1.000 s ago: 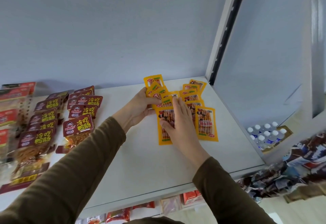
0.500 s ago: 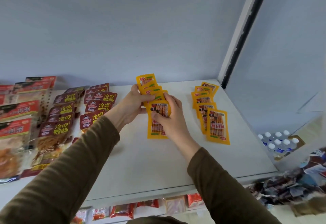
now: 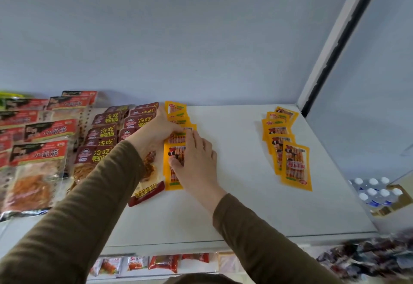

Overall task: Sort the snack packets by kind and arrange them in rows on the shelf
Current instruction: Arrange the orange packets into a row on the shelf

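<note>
Both arms reach forward over the shelf [image 3: 234, 205]; left hand [image 3: 154, 131] grips the yellow packets' [image 3: 176, 114] left edge, right hand [image 3: 196, 161] presses flat, fingers straight, on them

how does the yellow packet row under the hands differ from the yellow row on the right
The left yellow row sits against the maroon packets; the right yellow row lies apart near the shelf's end. Both hands touch the left row; nothing touches the right. Both are overlapped yellow packets.
</note>
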{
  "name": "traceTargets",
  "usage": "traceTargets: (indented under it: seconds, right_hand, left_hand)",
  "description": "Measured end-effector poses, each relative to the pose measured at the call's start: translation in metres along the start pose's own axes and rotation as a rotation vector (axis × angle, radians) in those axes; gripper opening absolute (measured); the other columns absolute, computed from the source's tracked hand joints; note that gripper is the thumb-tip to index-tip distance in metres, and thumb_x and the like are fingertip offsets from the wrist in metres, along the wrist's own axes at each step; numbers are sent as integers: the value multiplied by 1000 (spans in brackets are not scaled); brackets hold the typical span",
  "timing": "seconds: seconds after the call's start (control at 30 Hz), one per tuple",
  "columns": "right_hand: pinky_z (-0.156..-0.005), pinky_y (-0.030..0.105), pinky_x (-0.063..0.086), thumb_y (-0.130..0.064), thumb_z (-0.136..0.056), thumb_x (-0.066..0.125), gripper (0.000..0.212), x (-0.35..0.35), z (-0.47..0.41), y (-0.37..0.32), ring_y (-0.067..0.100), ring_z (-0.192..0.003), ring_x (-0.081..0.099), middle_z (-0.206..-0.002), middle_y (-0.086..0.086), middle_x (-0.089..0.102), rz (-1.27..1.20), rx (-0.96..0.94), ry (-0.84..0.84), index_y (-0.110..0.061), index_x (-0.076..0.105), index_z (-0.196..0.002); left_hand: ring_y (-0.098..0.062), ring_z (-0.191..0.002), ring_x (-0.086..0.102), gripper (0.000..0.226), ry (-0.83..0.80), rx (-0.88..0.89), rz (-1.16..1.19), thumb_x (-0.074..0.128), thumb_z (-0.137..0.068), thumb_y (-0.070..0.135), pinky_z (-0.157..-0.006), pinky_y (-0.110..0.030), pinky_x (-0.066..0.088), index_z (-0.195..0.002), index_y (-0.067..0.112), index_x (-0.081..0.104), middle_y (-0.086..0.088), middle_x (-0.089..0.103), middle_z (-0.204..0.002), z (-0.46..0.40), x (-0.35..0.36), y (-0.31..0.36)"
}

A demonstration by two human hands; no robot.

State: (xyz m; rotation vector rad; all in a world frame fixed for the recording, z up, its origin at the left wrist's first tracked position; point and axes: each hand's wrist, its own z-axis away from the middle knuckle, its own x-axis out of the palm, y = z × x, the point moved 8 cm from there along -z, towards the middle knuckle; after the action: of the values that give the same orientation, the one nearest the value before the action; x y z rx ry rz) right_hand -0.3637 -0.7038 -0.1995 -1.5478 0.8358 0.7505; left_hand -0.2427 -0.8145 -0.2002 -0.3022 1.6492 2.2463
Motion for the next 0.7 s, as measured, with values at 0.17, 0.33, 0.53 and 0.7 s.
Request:
traceTargets:
  seconds: [0.17,0.33,0.53,0.7]
  right_hand:
    - [-122,46,13,-60,-98,43,79,4,4,-1,26,-153,10,-167,-1,12,52,0,-80,-23,11,-159]
    - [-122,45,16,-56,-99,47,66,-48,13,7,24,-154,4,-168,-2,10,-75,-44,-12,-32,26,-156]
    - [-116,48,30,-23,-97,59,42,-135,42,92,30,-143,32,-155,3,43,48,88,341,-22,56,-139]
    - [-114,48,33,-19,-99,36,45,-159,62,163,36,-140,34,-155,10,40,127,313,328,-21,50,-142]
  left_hand:
    - [-38,-148,31,108,62,28,-314,73,-91,10,-103,-41,46,-162,25,-7,-13,13,-168,11,5,15]
    - [-30,-156,8,90,107,172,-409,67,-95,17,-121,-46,25,-163,20,8,-4,3,-171,14,15,41]
    - [-23,-142,40,66,-34,359,-303,69,-96,23,-105,-30,39,-154,17,38,-8,38,-157,15,95,91]
    - [-18,-116,48,59,-248,338,-282,69,-96,25,-90,-28,38,-148,14,44,-8,45,-148,-2,193,119]
